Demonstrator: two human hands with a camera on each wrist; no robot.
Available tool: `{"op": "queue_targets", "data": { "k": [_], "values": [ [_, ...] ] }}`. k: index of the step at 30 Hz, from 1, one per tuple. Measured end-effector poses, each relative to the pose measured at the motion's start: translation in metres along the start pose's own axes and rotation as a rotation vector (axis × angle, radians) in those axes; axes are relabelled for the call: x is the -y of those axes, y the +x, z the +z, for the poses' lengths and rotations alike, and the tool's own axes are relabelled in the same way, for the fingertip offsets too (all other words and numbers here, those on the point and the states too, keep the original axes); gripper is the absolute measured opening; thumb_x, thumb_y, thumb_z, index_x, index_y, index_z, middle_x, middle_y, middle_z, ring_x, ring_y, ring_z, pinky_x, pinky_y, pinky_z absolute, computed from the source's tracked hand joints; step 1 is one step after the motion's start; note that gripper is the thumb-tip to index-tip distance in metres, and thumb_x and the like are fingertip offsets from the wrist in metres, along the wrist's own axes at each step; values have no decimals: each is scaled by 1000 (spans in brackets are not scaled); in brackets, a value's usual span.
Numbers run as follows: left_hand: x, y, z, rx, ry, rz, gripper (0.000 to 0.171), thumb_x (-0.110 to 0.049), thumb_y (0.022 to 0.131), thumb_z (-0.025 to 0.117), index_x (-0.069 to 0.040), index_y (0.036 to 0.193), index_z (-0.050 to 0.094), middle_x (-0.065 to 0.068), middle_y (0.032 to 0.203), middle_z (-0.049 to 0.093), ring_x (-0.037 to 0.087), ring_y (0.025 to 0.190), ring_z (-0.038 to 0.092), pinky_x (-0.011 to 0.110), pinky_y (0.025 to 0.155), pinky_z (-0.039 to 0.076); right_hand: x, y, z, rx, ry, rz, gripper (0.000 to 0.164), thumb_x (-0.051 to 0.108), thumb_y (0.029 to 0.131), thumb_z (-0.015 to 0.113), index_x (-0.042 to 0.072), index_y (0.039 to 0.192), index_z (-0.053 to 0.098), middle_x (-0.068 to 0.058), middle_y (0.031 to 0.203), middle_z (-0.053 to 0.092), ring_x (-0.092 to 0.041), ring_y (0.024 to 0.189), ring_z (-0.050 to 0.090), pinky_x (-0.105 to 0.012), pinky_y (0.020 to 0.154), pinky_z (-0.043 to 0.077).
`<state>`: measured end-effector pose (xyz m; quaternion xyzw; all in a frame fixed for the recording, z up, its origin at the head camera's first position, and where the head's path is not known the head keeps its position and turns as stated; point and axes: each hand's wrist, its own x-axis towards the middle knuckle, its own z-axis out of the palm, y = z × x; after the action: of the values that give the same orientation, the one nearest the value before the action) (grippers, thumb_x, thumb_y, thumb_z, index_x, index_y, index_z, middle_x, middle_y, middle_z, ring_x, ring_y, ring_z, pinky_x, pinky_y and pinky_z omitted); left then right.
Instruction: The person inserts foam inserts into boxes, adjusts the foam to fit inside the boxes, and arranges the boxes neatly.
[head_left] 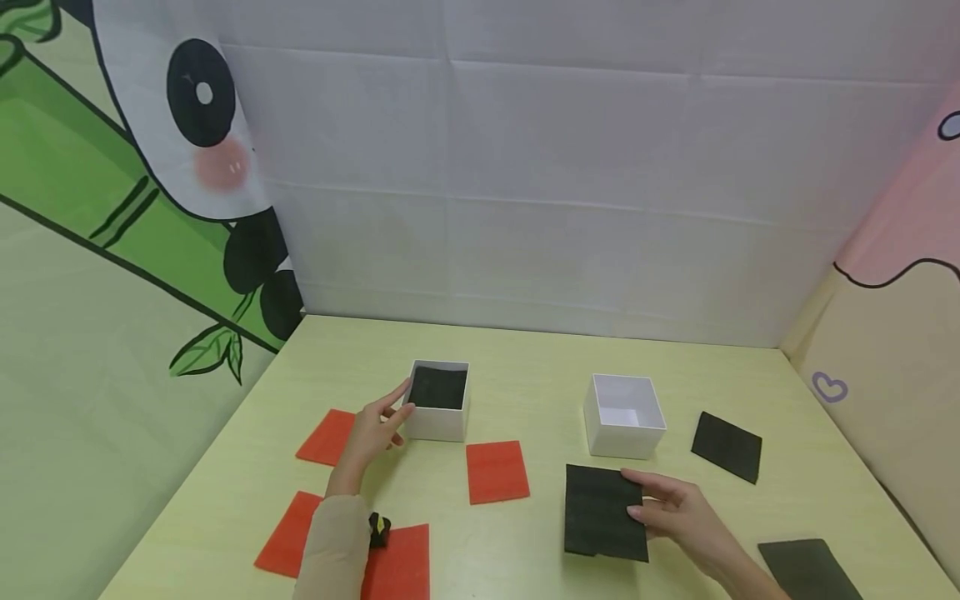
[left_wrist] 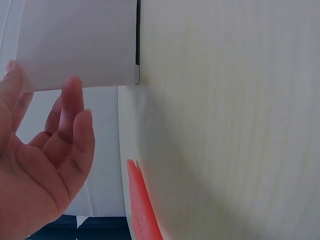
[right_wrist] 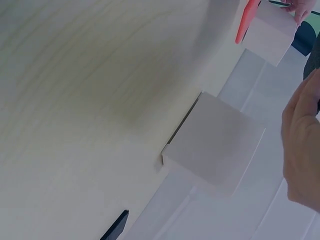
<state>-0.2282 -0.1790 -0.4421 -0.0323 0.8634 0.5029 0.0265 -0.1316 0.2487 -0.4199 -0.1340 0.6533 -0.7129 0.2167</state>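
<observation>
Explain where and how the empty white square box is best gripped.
Probably pinch the empty white square box by its right wall, from above: its mouth faces up with the rim free, and the right hand holds a black square sheet before the near side.

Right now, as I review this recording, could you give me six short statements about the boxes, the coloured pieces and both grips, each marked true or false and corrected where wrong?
1. The right grip holds a black square. True.
2. The left grip touches the left white box. True.
3. A red piece shows in the left white box's opening. False: a black piece shows there.
4. Four red pieces are visible on the table. True.
5. The right white box has a black piece in it. False: no piece shows inside.
6. Both loose black pieces on the table lie left of the right white box. False: they lie to its right.
</observation>
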Motion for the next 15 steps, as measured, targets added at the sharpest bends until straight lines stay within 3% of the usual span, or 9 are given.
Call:
{"op": "queue_targets", "data": {
  "k": [6, 10, 15],
  "values": [
    [-1, 0, 0, 0, 14, -3, 54, -33, 87, 57, -28, 137, 37, 12, 85, 50, 26, 56, 58, 27, 52, 42, 1, 9, 10, -79, -82, 18, 42, 3, 84, 60, 10, 125, 54, -6, 92, 61, -15, 79, 62, -31, 65, 51],
    [-2, 0, 0, 0, 12, -1, 56, -37, 86, 57, -28, 137, 37, 12, 85, 50, 27, 57, 58, 26, 52, 41, 3, 16, 16, -131, -114, 31, 45, 5, 81, 63, -1, 124, 52, -5, 86, 60, -13, 74, 61, -30, 64, 51],
    [-2, -1, 0, -5, 0, 4, 55, -36, 86, 57, -27, 137, 37, 12, 85, 49, 26, 56, 58, 26, 52, 41, 1, 25, 23, -163, -145, -12, 49, 2, 81, 64, -16, 121, 43, -2, 77, 55, -9, 68, 59, -29, 61, 51]
  ]
}}
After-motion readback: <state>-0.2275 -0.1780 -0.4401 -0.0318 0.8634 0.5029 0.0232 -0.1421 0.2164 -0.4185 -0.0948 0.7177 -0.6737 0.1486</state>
